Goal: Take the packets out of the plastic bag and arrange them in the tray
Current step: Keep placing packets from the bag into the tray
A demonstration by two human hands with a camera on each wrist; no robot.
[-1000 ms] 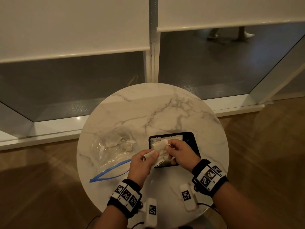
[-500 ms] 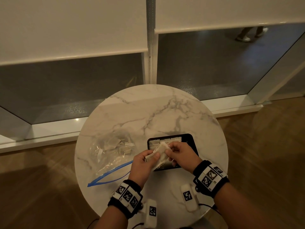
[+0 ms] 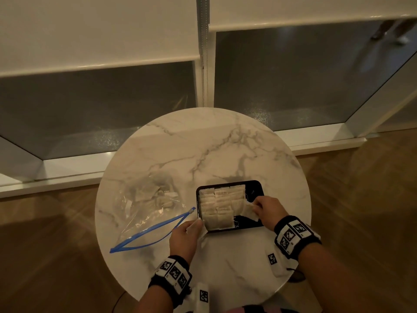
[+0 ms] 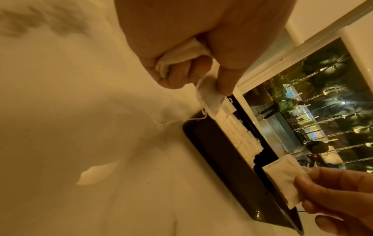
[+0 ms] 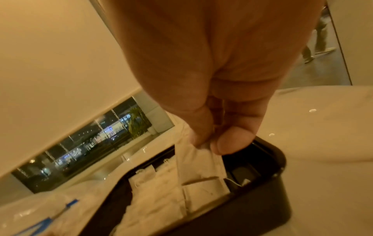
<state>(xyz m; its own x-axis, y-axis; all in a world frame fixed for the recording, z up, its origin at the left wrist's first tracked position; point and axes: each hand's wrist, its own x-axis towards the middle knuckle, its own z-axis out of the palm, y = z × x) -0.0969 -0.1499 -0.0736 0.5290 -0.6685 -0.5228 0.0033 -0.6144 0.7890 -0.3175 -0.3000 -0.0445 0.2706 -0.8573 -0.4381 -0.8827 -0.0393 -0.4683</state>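
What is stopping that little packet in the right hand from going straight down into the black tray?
Nothing visible. The right hand pinches the packet right over the bare dark part of the tray, beside the rows of packets already laid in it. The left hand holds more packets at the tray's near left corner, off to the side.

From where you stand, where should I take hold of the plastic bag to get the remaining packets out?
Grip the plastic bag at its blue zip edge, coming from the near side. The mouth gapes open toward the person, and the packets left inside sit at the far, closed end, so probably lift one lip and reach in from there.
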